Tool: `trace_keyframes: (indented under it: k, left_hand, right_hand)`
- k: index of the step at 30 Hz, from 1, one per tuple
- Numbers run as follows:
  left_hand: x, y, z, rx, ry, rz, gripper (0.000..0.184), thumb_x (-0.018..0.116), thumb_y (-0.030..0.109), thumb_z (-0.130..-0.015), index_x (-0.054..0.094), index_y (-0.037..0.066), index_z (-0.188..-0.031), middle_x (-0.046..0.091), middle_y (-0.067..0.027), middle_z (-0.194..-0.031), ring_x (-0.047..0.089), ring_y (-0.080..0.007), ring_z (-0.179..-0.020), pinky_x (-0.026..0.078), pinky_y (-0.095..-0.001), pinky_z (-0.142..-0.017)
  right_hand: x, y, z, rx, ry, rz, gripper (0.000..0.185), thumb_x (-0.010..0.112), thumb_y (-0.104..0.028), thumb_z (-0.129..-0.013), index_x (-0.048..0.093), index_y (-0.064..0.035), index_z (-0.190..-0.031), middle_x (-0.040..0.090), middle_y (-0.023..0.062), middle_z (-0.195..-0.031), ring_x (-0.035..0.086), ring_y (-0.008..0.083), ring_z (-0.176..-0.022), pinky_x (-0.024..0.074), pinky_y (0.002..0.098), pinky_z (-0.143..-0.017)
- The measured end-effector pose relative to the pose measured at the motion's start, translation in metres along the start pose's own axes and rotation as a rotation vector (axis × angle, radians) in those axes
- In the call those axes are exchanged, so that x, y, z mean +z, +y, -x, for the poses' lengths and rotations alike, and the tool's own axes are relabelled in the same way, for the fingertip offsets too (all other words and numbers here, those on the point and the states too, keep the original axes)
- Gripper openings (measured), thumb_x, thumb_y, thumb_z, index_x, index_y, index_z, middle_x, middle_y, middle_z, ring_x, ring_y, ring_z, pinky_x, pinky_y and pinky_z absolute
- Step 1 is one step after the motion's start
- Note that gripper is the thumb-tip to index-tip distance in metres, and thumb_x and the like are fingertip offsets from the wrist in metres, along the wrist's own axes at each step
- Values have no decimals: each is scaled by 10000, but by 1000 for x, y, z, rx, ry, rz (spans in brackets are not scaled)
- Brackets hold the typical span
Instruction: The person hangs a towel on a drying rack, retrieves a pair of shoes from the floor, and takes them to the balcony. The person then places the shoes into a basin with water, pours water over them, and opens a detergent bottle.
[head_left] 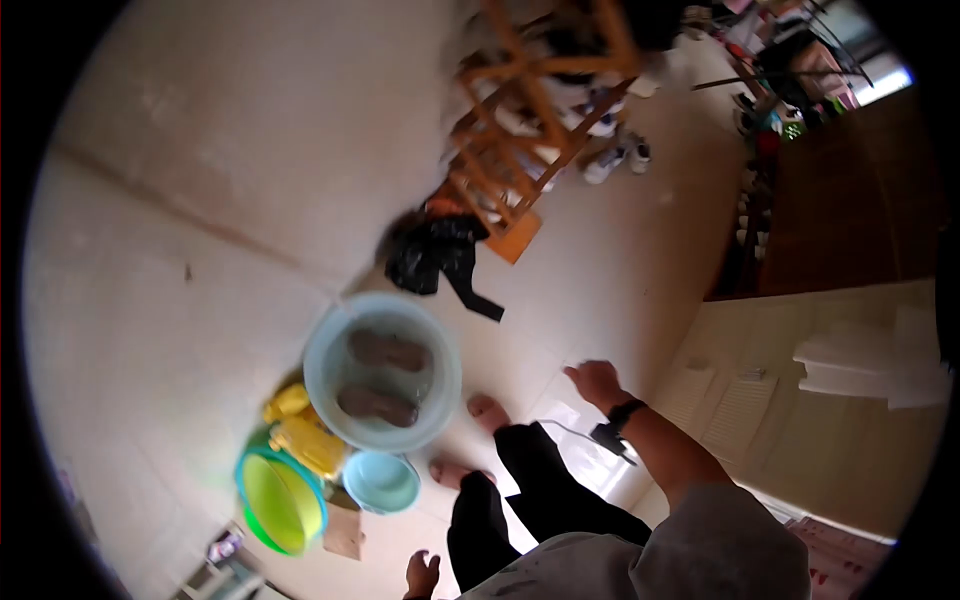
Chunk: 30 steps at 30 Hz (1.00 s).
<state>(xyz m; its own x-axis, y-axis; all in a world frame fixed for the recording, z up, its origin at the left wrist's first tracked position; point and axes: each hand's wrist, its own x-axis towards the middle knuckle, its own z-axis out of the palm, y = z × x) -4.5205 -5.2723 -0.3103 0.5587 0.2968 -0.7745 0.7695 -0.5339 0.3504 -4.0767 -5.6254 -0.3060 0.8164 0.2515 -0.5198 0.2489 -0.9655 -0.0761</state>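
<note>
My right hand, with a black watch on the wrist, hangs over the floor beside my legs. Its fingers are loosely bent and somewhat blurred, and I see nothing in them. Down at the lower edge, my left hand is partly in view, thumb and fingers apart, holding nothing. In front of my feet stands a large pale blue basin with water and two brown slippers or shoes, one above the other. A small light blue basin is closest to my left hand.
Yellow bottles and a green-yellow basin sit beside the large basin, near a cardboard piece. A black plastic bag lies by a wooden shoe rack. A cable with a black box shows near my right arm.
</note>
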Motion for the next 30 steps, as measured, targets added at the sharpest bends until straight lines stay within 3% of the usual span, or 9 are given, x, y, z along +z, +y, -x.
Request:
trace_keyframes:
  k: [6,8,18,21,23,24,26,28,30]
  left_hand:
    - [-88,30,-8,1,-84,-173,384,583,381,-774,576,57,-980,606,-213,-925,583,-299,-875,440,-402,-780]
    - [-90,10,-41,144,-147,-66,331,504,377,-841,530,116,-1044,587,-228,-956,532,-409,-906,429,-452,-761]
    - [-134,171,-68,185,-107,-314,309,577,312,-734,635,45,-879,636,-180,-858,604,-329,-857,472,-397,-752]
    - [-115,124,-125,107,-95,-163,300,561,307,-731,647,48,-856,639,-168,-870,614,-300,-847,480,-378,-748]
    - [-115,180,-125,50,-233,-532,281,537,333,-738,657,87,-803,629,-169,-849,610,-297,-822,475,-393,-717]
    - [-111,196,-126,412,-221,-721,277,526,348,-749,645,98,-743,613,-169,-800,596,-316,-784,464,-412,-679]
    - [-97,254,-117,339,-84,-479,289,527,351,-755,626,82,-714,606,-163,-773,579,-343,-760,455,-422,-653]
    - [-86,311,-130,696,-240,-617,263,534,336,-768,651,103,-809,626,-156,-861,583,-348,-819,469,-394,-696]
    - [-82,433,-92,369,-193,-495,268,541,328,-770,646,102,-868,629,-159,-881,588,-340,-835,473,-378,-715]
  right_hand:
    - [-30,114,90,590,-78,-230,533,582,-416,-710,518,-62,-1105,461,173,-1169,422,338,-1112,406,507,-842]
    - [-19,141,115,649,18,-261,477,600,-360,-698,544,-63,-1067,509,161,-1091,469,329,-1057,405,487,-854]
    - [-2,221,200,1011,-29,-640,454,675,-324,-639,607,-17,-967,540,208,-1109,484,358,-1070,391,461,-885]
    - [78,254,188,735,484,-367,583,688,-381,-626,557,10,-1038,573,244,-1012,536,371,-987,417,415,-878]
    - [34,278,159,612,195,-692,661,669,-414,-652,488,27,-1111,533,258,-1085,495,374,-1048,395,407,-905]
    - [35,286,146,579,76,-759,618,659,-400,-658,514,26,-1082,551,252,-1058,513,372,-1021,411,404,-886]
    - [0,291,107,589,96,-758,505,619,-367,-684,558,15,-1009,585,232,-979,544,370,-952,434,409,-837]
    - [-25,299,60,457,201,-715,404,580,-327,-707,584,-1,-945,603,210,-907,561,368,-887,445,421,-794]
    - [-80,305,24,314,185,-778,367,571,-303,-720,584,-11,-942,605,201,-885,559,366,-878,444,429,-782]
